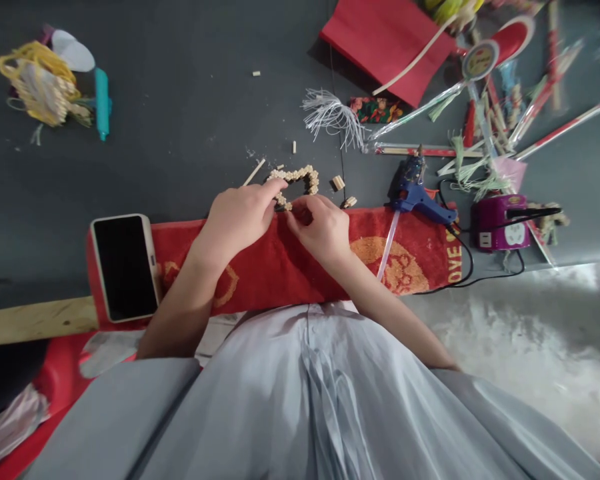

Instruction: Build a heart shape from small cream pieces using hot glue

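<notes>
A crooked outline of short pale stick pieces [307, 175], joined side by side, lies on the dark table at the edge of the red towel. My left hand [245, 217] grips its left side, with the index finger over the pieces and the thumb below. At the lower edge of the outline, my right hand [323, 227] is closed in a pinch; whatever its fingertips hold is hidden. Two small bundles of stick pieces, one upper [338, 183] and one lower [349, 202], lie just right of the outline. A thin stick [254, 172] rests near my left hand.
A blue glue gun [423, 199] with its cord lies on the right, near a purple power socket [500, 223]. A phone [126, 267] sits on the left end of the red towel [260, 280]. Red paper [385, 47], wrapped sticks and yellow cord [43, 60] lie farther back.
</notes>
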A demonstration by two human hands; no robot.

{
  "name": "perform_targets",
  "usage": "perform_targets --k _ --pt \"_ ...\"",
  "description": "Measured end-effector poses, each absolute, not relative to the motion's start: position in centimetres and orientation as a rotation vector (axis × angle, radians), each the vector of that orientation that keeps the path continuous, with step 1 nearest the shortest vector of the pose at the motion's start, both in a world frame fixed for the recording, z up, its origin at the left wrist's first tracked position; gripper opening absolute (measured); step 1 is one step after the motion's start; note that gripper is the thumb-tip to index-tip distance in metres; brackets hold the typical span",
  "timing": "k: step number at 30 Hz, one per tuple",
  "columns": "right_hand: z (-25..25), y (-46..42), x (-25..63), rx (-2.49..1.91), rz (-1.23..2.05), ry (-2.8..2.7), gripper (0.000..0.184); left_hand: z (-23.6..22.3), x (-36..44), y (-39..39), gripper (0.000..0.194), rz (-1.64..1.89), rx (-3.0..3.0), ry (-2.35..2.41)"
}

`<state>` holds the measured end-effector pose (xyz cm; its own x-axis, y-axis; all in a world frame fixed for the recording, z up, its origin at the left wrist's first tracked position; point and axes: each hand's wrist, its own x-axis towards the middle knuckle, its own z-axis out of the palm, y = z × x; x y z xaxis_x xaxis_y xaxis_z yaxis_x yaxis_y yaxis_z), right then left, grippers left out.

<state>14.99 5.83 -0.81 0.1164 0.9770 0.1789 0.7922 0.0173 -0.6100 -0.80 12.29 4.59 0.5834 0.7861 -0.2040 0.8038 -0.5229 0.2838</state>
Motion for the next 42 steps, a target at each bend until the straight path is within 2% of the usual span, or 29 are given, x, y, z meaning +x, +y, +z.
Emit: perform_targets --k 11,42 --pt "-0.9 6.0 15.3 -1.819 0.443 -1.709 0.005 3.5 -1.0 13.2 0.037 -0.085 2.448 1.153" --pt "-1.2 6.1 15.3 -1.774 0.446 -1.724 0.017 2.8 -1.2 13.9 0.035 -0.030 2.346 1.090"
